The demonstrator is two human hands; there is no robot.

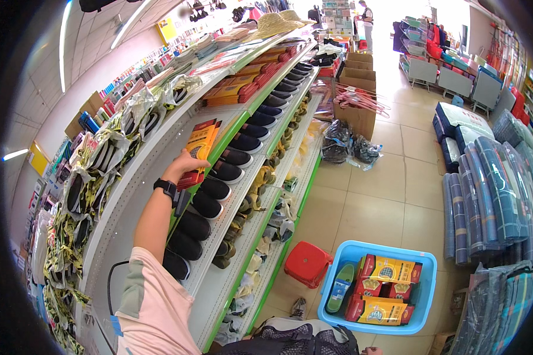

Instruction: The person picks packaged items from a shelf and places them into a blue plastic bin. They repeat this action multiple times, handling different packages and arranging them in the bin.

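Note:
My left hand (185, 164) reaches onto a shelf and rests with spread fingers on a small stack of yellow-and-red packets (203, 142); whether it grips them is hard to tell. Farther along the same shelf lie more stacked packets (228, 94). Only a small part of my right hand (371, 351) shows at the bottom edge, and its fingers are not clear. Below on the floor, a blue plastic tub (431, 284) holds several yellow-and-red packets (386, 269) and a green shoe insole or slipper (340, 288) with a blue label.
Dark slip-on shoes (233, 157) line the shelf below. A red stool (308, 264) stands between the shelving and the tub. Plastic-wrapped plaid rolls (493, 191) are at the right. Cardboard boxes (357, 80), pink hangers (359, 98) and bagged goods (336, 138) are ahead; a person (367, 24) stands far off.

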